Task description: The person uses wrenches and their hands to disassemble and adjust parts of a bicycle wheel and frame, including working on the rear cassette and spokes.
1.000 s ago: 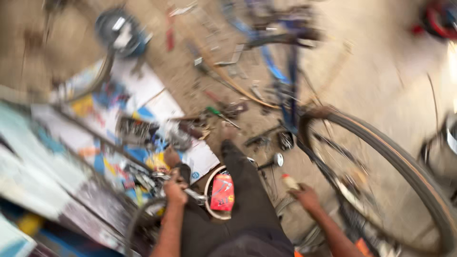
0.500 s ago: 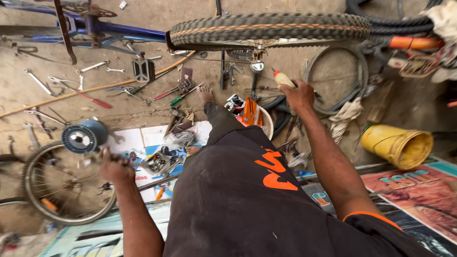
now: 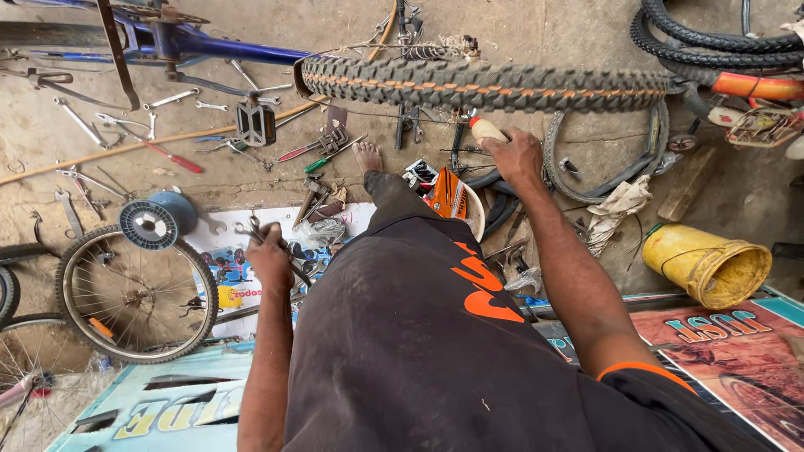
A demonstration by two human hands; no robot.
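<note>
Bottle (image 3: 486, 128), small and cream-coloured with a red tip, sits in the right hand (image 3: 517, 156), whose fingers are wrapped tightly round its lower part so only the nozzle end shows. It points up toward the knobby tyre (image 3: 486, 85), just below the tread and almost touching it. That tyre is black rubber with chunky blocks and a thin orange stripe along its side, lying across the top of the head view.

Below and left of the tyre, the left hand (image 3: 270, 255) is closed round a metal spanner (image 3: 251, 229), grey and dull, with its forked end poking out past the knuckles. One small spoked wheel (image 3: 134, 293) with a thin black tyre lies on the ground left of that hand, and one blue round spool (image 3: 155, 222) rests just above the wheel. Several loose spanners (image 3: 79, 121) and two screwdrivers, one red-handled (image 3: 172, 157) and one green-handled (image 3: 322, 161), are scattered on the dusty ground left of and below the tyre. One yellow plastic bucket (image 3: 708, 264) lies on its side well to the right of the tyre, its inside caked and grimy. A bare foot (image 3: 367, 156) rests on the ground under the tyre, between the two hands.
</note>
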